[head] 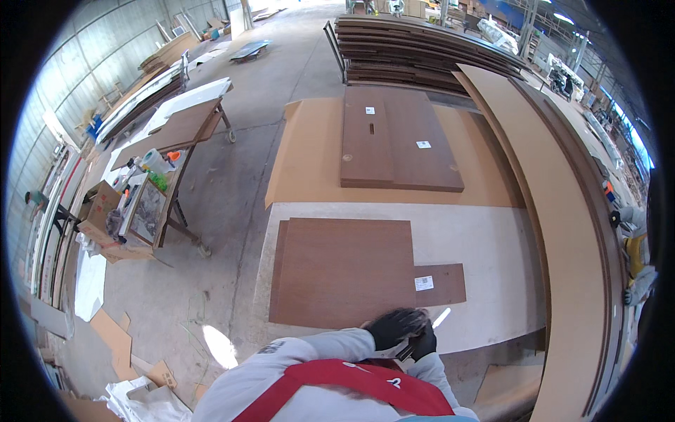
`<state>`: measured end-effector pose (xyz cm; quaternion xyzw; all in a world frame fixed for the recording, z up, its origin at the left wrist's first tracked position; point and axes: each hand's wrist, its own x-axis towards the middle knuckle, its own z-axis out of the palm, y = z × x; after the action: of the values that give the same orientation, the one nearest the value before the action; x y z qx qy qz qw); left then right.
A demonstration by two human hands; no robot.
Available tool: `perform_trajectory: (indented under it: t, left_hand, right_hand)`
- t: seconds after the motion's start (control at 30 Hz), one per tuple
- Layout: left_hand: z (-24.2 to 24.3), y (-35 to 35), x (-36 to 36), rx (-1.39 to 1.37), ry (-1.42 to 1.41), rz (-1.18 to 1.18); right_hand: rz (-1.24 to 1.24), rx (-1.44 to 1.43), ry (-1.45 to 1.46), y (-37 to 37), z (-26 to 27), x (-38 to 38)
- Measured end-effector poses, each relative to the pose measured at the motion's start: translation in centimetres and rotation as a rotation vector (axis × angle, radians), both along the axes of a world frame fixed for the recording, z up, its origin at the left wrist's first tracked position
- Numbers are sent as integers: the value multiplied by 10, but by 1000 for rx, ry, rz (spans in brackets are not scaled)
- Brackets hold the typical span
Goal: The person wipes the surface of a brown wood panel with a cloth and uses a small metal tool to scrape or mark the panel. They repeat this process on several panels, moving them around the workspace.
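Note:
My left hand (396,328), in a black glove, reaches across my front over the near edge of a brown wood panel (343,269). My right hand (423,344), gloved too, meets it just to the right. Greyish fuzzy stuff shows about the left fingers; whether it is a rag or the glove itself, I cannot tell. By the right wrist is a small dark and shiny thing (405,352), too blurred to name. A smaller brown panel piece (448,285) bearing a white printed label (424,283) sticks out from beside the large panel. A narrow bright white streak lies beyond my right hand.
Brown panels (401,142) lie on a cardboard sheet (306,153) ahead. Long boards (553,232) stand along the right, with another person's gloved hand (633,290) beyond. A wheeled table (179,184) with bottles stands left. Cardboard scraps (117,337) litter the floor.

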<state>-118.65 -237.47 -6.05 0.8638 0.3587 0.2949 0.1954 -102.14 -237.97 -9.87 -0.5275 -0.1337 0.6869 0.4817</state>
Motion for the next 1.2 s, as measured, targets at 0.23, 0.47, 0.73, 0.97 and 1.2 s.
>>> perform_trajectory:
  t: [0.23,0.47,0.73,0.97,1.2]
  left_hand:
    - [-20,-40,-95,-10,-7,24]
    - [-7,-175,-297,-431,-192,820]
    - [25,-87,-302,165,-251,687]
    - [-17,-4,-243,-14,-109,360]
    - [-13,-7,-231,53,-22,435]
  right_hand:
    - [-28,-18,-118,-8,-17,12]
    - [-169,105,-568,-32,6,-14]
    - [748,684,-1078,-104,-8,-109]
    - [1079,603,-1313,-111,58,-175]
    - [795,210,-1529,-118,24,-125]
